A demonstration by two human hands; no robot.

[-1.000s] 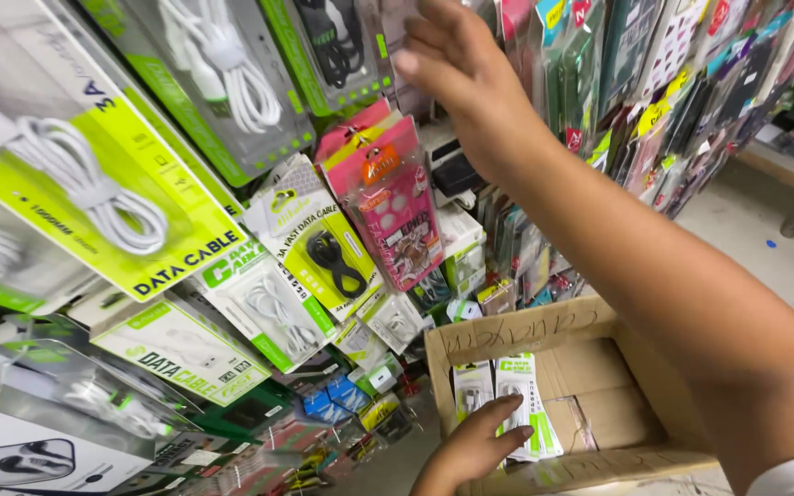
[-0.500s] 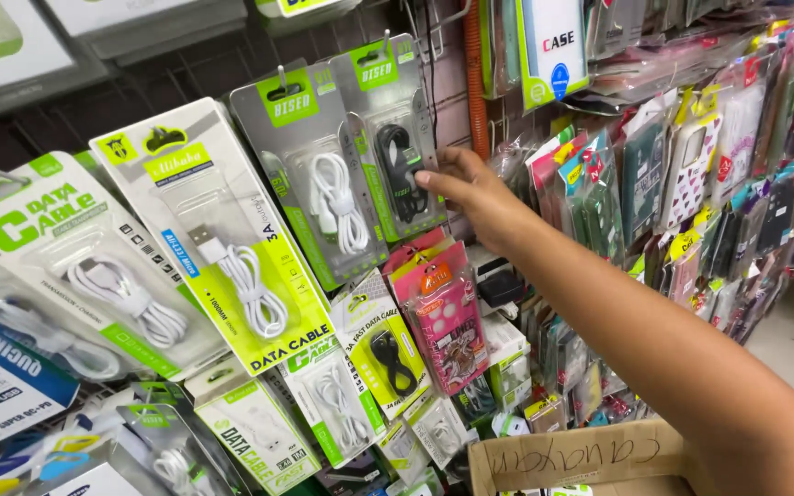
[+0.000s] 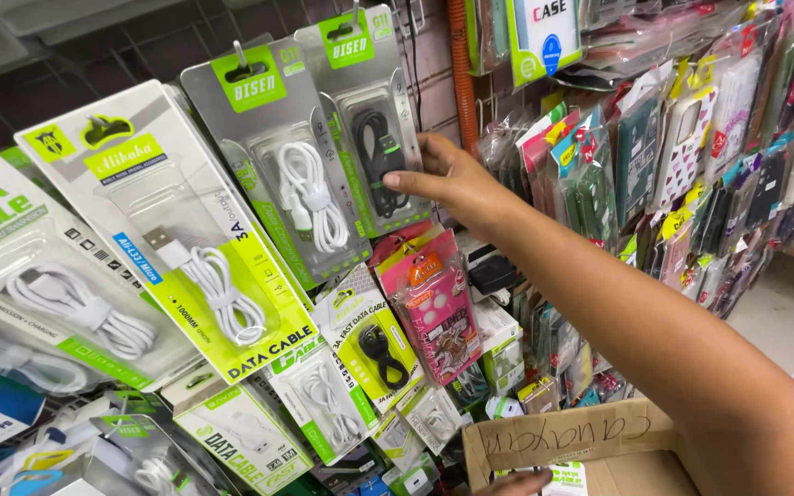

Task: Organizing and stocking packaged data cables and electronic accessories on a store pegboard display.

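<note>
The black-cable blister pack (image 3: 371, 129) hangs from a hook high on the grid wall, its green header card at the top and the coiled black cable sealed under a clear plastic bubble; the right hand (image 3: 452, 179) has its fingers spread loosely against the pack's right edge, touching it near the lower half, not clamped round it; I judge the pack light and fairly stiff, a thin card backing with a slick, springy plastic front that would flex if squeezed at the bubble, so the firmer hold is at the card's edges or near the header just below the hook hole, thumb in front and fingers behind; just to its left, overlapping it, hangs a white-cable blister pack (image 3: 282, 156) of the same kind, and further left a larger pack with a yellow-green card (image 3: 186, 239); below the hand hangs a pink packet (image 3: 436, 308), and phone cases (image 3: 682, 156) crowd the wall to the right; at the bottom edge only the fingertips of the left hand (image 3: 512, 484) show, inside a cardboard box (image 3: 567, 436), and I cannot tell whether they grip anything.
</note>
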